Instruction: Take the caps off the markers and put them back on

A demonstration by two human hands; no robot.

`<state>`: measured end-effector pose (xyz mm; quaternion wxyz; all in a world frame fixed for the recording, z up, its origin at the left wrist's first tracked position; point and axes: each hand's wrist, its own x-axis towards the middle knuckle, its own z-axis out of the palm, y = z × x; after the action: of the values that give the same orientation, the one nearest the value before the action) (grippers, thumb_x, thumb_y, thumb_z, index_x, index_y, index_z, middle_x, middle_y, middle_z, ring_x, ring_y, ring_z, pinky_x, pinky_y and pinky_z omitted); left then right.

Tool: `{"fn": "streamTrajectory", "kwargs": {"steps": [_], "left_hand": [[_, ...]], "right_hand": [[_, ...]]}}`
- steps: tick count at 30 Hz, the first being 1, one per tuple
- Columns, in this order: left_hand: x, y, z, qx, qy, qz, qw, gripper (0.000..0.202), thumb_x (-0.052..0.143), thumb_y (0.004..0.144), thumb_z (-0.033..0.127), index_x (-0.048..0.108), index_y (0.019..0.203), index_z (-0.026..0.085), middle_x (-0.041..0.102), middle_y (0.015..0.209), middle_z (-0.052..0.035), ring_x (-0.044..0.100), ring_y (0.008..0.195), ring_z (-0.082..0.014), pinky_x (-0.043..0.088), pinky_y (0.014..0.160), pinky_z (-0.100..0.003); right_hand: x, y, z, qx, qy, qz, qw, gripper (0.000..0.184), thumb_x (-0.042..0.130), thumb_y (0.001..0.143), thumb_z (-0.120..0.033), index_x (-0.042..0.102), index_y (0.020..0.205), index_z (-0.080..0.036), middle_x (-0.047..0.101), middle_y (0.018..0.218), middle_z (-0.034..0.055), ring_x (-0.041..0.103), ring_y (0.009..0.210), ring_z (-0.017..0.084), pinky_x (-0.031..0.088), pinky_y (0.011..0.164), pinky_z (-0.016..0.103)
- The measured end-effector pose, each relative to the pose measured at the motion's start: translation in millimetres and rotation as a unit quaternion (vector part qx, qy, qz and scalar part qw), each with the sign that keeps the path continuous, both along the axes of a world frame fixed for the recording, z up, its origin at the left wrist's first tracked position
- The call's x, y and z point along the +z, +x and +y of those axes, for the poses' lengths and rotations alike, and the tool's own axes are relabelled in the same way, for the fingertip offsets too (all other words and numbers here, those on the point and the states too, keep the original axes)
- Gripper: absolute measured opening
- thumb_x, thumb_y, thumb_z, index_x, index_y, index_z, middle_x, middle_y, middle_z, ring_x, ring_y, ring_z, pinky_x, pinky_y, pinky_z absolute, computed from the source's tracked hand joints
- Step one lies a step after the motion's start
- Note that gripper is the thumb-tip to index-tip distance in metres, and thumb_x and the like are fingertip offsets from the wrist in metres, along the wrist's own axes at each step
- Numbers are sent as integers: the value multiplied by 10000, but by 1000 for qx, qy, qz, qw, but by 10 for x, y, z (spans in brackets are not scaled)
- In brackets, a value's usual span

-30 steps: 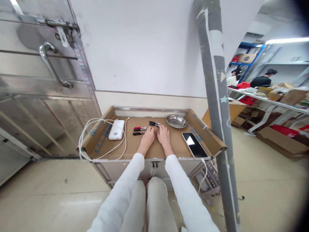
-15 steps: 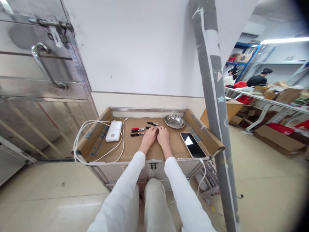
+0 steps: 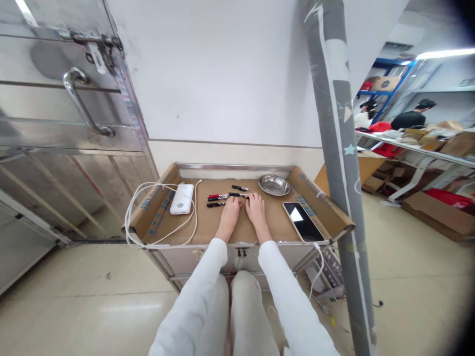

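Note:
My left hand (image 3: 230, 213) lies palm down on the cardboard lining (image 3: 208, 227), fingers stretched forward and holding nothing I can see. Its fingertips are beside a black pen (image 3: 216, 204) and just below another black pen (image 3: 236, 194). My right hand (image 3: 256, 210) rests flat to its right, fingers extended, its fingertips at the right end of that upper pen. A red pen (image 3: 215, 197) lies left of the hands with a dark pen close along it. Farther back is a short black pen (image 3: 240, 188). The fingers partly hide the nearer pens.
A steel bowl (image 3: 273, 185) stands at the back right, a phone (image 3: 302, 221) with a cable in front of it. A white power bank (image 3: 181, 199) and looped white cable lie left. A grey wrapped pole (image 3: 336, 123) leans at right; two people sit beyond.
My hands have moved slightly apart, showing more of the black pen in front of them. The view has shifted, so the whole scene sits a little farther right.

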<state>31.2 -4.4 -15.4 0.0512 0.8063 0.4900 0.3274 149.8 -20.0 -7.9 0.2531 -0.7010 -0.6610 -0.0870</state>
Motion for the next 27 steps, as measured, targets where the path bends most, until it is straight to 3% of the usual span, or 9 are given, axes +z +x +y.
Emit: {"fn": "streamTrajectory", "kwargs": {"steps": [6, 11, 18, 22, 27], "left_hand": [[-60, -17, 54, 13, -2, -20, 1000, 201, 366, 907, 98, 563, 932, 128, 563, 985, -99, 544, 982, -186, 449, 916, -357], [-84, 10, 106, 5, 20, -23, 1000, 209, 367, 890, 71, 554, 939, 150, 559, 963, -79, 542, 961, -174, 438, 925, -352], [-102, 27, 132, 31, 5, -33, 999, 214, 361, 885, 62, 551, 939, 145, 546, 966, -82, 545, 947, -174, 437, 916, -353], [-102, 19, 147, 18, -2, -42, 999, 216, 359, 886, 63, 552, 927, 148, 538, 970, -81, 543, 943, -176, 444, 903, -360], [-105, -5, 158, -24, 18, -16, 999, 227, 347, 885, 56, 554, 921, 143, 557, 953, -82, 530, 965, -197, 434, 926, -403]], "right_hand": [[-20, -12, 24, -5, 15, 10, 1000, 158, 417, 886, -177, 543, 981, -165, 575, 1002, 88, 483, 949, 211, 352, 811, 309], [-24, -20, 27, -12, 9, -1, 1000, 190, 446, 889, -240, 540, 1041, -174, 555, 1029, 103, 467, 976, 227, 347, 817, 323], [-49, 1, 19, 5, 1, 8, 1000, 176, 404, 918, -235, 569, 970, -199, 558, 1013, 92, 474, 955, 216, 340, 814, 320], [-56, 3, 11, 2, -1, 16, 1000, 192, 384, 923, -209, 574, 950, -195, 564, 1003, 94, 477, 943, 217, 337, 809, 321], [-49, 0, 7, 44, -11, 6, 999, 209, 377, 932, -220, 584, 960, -205, 576, 988, 82, 478, 935, 211, 337, 809, 318]]}}
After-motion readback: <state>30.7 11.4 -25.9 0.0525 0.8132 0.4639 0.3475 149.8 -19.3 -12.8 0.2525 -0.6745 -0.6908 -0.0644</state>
